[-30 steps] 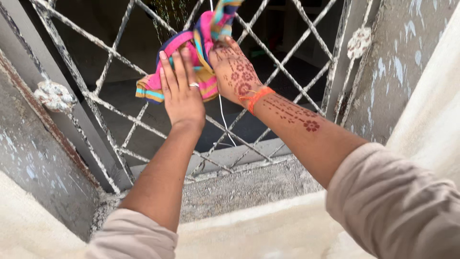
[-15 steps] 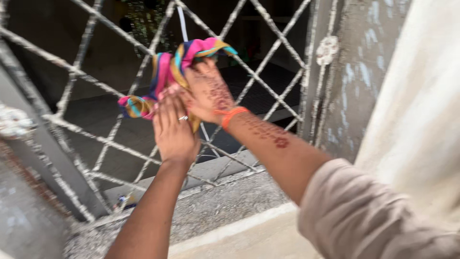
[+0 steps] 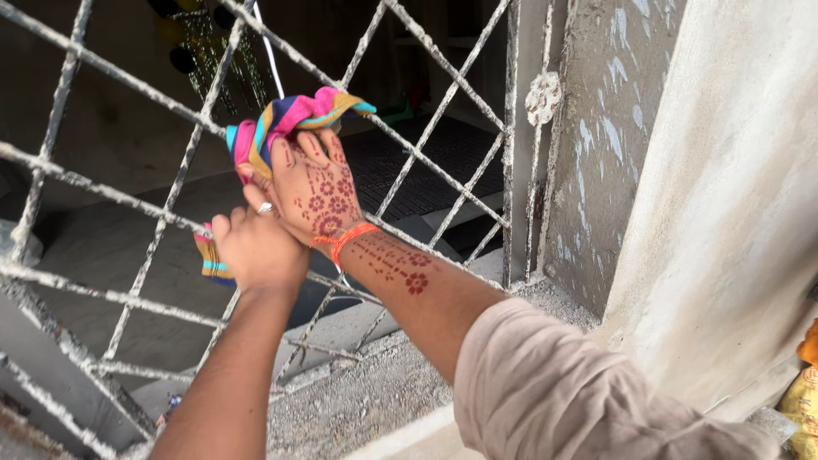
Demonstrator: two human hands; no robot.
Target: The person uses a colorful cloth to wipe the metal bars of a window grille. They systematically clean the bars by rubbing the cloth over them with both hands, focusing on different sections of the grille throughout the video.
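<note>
We are pressing cloth (image 3: 294,115) against grille (image 3: 443,102); right hand (image 3: 317,189) lying flat on cloth, fingers spread, palm pushing, not closing round it; left hand (image 3: 256,247) sitting just below and left of right, fingers curled, gripping lower end of cloth; cloth bunching above right fingertips, its tail hanging behind left hand; grille bars crossing behind both hands; wall (image 3: 733,204) standing well right of right forearm; sill (image 3: 383,392) lying beneath both arms.
</note>
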